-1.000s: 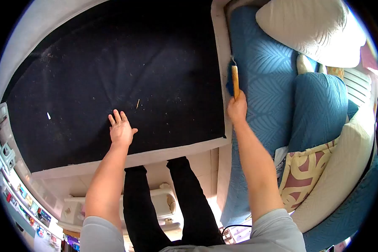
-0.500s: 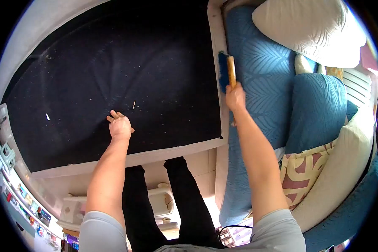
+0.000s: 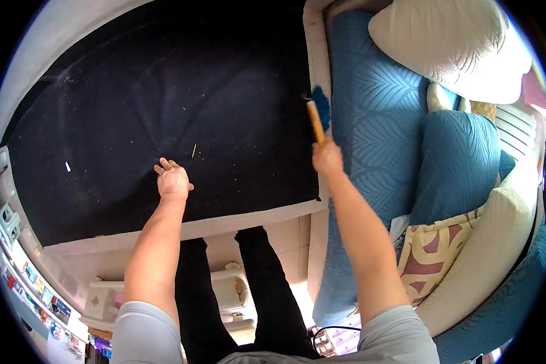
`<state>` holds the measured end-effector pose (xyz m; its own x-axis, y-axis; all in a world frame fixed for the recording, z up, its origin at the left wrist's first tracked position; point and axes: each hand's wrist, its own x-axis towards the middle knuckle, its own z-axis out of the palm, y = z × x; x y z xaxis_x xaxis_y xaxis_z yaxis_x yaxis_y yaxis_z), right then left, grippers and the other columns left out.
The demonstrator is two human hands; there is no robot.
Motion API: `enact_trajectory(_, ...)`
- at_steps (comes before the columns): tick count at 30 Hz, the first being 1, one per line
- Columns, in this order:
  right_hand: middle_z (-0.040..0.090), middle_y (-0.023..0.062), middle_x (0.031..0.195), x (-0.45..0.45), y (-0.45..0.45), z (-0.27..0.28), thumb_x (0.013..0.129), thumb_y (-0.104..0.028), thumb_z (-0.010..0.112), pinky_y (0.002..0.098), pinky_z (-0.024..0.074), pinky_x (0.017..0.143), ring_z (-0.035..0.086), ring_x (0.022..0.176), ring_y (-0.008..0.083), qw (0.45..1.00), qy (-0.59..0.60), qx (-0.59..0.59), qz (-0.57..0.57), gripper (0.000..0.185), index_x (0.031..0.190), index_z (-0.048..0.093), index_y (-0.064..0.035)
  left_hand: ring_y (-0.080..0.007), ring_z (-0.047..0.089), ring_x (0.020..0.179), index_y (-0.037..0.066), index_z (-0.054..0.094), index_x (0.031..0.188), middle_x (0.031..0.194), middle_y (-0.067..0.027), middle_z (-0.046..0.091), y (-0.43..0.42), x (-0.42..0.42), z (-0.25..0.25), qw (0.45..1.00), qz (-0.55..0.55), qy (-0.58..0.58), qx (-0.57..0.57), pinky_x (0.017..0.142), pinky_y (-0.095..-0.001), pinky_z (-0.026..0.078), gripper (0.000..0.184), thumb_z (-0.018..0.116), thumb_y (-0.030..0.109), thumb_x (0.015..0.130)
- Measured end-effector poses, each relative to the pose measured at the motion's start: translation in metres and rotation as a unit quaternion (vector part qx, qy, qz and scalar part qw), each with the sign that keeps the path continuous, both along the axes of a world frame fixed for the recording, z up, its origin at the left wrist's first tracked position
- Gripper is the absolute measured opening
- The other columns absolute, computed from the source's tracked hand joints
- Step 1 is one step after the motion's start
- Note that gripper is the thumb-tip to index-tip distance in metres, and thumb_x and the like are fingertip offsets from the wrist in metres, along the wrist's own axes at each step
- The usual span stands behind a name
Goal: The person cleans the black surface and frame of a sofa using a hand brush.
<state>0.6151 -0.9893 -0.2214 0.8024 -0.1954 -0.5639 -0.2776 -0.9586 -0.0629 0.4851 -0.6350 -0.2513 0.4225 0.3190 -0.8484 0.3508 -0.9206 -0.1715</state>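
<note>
In my right hand (image 3: 328, 159) is a brush (image 3: 316, 122) with a wooden handle, my fingers wrapped round its lower end. Its blue bristles show beside the handle, over the pale rim (image 3: 321, 67) of the black-covered surface. My left hand (image 3: 173, 180) lies on the black fabric (image 3: 103, 176), fingers spread and nothing in them. A thin stick-like piece (image 3: 194, 151) lies just past its fingertips. Farther left there is a small white scrap (image 3: 68, 167). Pale specks and crumbs dot the fabric.
To the right stands a sofa with a blue patterned cover (image 3: 376, 133), a large cream cushion (image 3: 449, 48) and a blue cushion (image 3: 455, 164). A pale stool (image 3: 230, 291) is near my legs. Cluttered shelves (image 3: 36, 291) line the lower left.
My right hand and the brush have moved left and slightly toward me, from the sofa's edge to the rim by the black fabric. My left hand stays in place.
</note>
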Motion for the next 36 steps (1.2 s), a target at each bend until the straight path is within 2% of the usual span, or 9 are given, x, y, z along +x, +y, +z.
enact_trajectory(4, 0.068, 0.0239, 0.09, -0.001, -0.005, 0.018, 0.093, -0.029, 0.062, 0.0453, 0.0543, 0.077, 0.069, 0.087, 0.0377, 0.988, 0.08, 0.122, -0.047, 0.043, 0.115, 0.055, 0.0068, -0.046, 0.034, 0.139, -0.008, 0.032, 0.146, 0.154, -0.0287, 0.027, 0.0, 0.002, 0.001, 1.0, 0.001, -0.004, -0.001, 0.107, -0.0398, 0.046, 0.102, 0.088, 0.03, 0.069)
enact_trajectory(8, 0.058, 0.0068, 0.077, -0.005, 0.015, 0.087, 0.092, -0.032, 0.068, 0.0259, 0.0513, 0.06, 0.062, 0.071, 0.0115, 0.926, 0.182, 0.291, -0.16, 0.042, 0.109, 0.058, 0.0046, -0.0451, 0.034, 0.139, -0.008, 0.032, 0.146, 0.155, -0.0279, 0.025, 0.001, 0.001, 0.0, 1.0, 0.002, -0.004, -0.003, 0.107, -0.0399, 0.046, 0.102, 0.087, 0.03, 0.069)
enact_trajectory(11, 0.064, 0.0102, 0.086, -0.018, 0.017, 0.063, 0.087, -0.033, 0.074, 0.0297, 0.0539, 0.069, 0.066, 0.078, 0.0176, 0.875, 0.199, 0.383, -0.22, 0.049, 0.115, 0.06, 0.0059, -0.0442, 0.035, 0.139, -0.007, 0.032, 0.146, 0.155, -0.0275, 0.026, 0.001, -0.003, -0.005, 1.0, -0.005, -0.007, 0.0, 0.108, -0.0397, 0.045, 0.103, 0.087, 0.032, 0.069)
enact_trajectory(12, 0.067, 0.0146, 0.099, -0.009, 0.029, 0.066, 0.082, -0.034, 0.079, 0.0328, 0.0528, 0.084, 0.067, 0.09, 0.0226, 0.939, 0.185, 0.259, -0.132, 0.061, 0.122, 0.059, 0.0074, -0.0442, 0.035, 0.139, -0.008, 0.032, 0.146, 0.154, -0.0282, 0.027, 0.002, -0.003, -0.004, 1.0, -0.009, -0.013, -0.002, 0.108, -0.04, 0.045, 0.103, 0.087, 0.032, 0.069)
enact_trajectory(15, 0.068, 0.018, 0.109, -0.005, 0.027, 0.034, 0.079, -0.036, 0.081, 0.036, 0.0483, 0.095, 0.065, 0.101, 0.027, 0.921, 0.173, 0.327, -0.122, 0.068, 0.124, 0.059, 0.0083, -0.0439, 0.035, 0.139, -0.008, 0.033, 0.145, 0.154, -0.0286, 0.027, 0.004, -0.007, -0.003, 0.999, -0.022, -0.025, -0.004, 0.109, -0.0398, 0.044, 0.101, 0.086, 0.034, 0.07)
enact_trajectory(16, 0.069, 0.0177, 0.107, 0.0, 0.027, 0.032, 0.078, -0.037, 0.081, 0.0366, 0.0481, 0.095, 0.065, 0.102, 0.0265, 0.926, 0.158, 0.313, -0.142, 0.067, 0.122, 0.06, 0.0088, -0.0434, 0.035, 0.14, -0.007, 0.033, 0.146, 0.154, -0.0276, 0.027, 0.005, -0.006, 0.001, 0.999, -0.025, -0.029, -0.005, 0.109, -0.0391, 0.044, 0.101, 0.085, 0.036, 0.071)
enact_trajectory(22, 0.066, 0.027, 0.109, 0.028, 0.005, 0.007, 0.093, -0.045, 0.059, 0.0465, 0.0476, 0.093, 0.063, 0.106, 0.0397, 0.963, 0.226, 0.073, 0.127, 0.054, 0.121, 0.061, 0.0012, -0.0422, 0.033, 0.141, -0.006, 0.031, 0.147, 0.155, -0.0272, 0.027, 0.006, -0.015, 0.003, 0.998, -0.038, -0.056, -0.013, 0.108, -0.0377, 0.045, 0.101, 0.083, 0.038, 0.073)
enact_trajectory(28, 0.061, 0.0255, 0.121, 0.029, -0.022, -0.059, 0.096, -0.014, 0.049, 0.0454, 0.0444, 0.098, 0.057, 0.115, 0.0398, 0.976, -0.174, 0.125, -0.04, 0.033, 0.127, 0.058, -0.0051, -0.0428, 0.034, 0.14, -0.007, 0.03, 0.147, 0.155, -0.0279, 0.026, 0.004, -0.01, 0.0, 0.999, -0.028, -0.033, -0.017, 0.108, -0.0384, 0.045, 0.102, 0.084, 0.037, 0.072)
enact_trajectory(36, 0.062, 0.0235, 0.115, 0.043, -0.028, -0.075, 0.089, -0.003, 0.049, 0.0425, 0.0472, 0.093, 0.06, 0.106, 0.0382, 0.973, -0.133, 0.181, -0.054, 0.036, 0.123, 0.06, -0.0052, -0.0427, 0.034, 0.14, -0.007, 0.03, 0.147, 0.155, -0.0284, 0.026, 0.005, -0.008, -0.001, 0.999, -0.026, -0.024, -0.014, 0.109, -0.0392, 0.044, 0.103, 0.085, 0.037, 0.071)
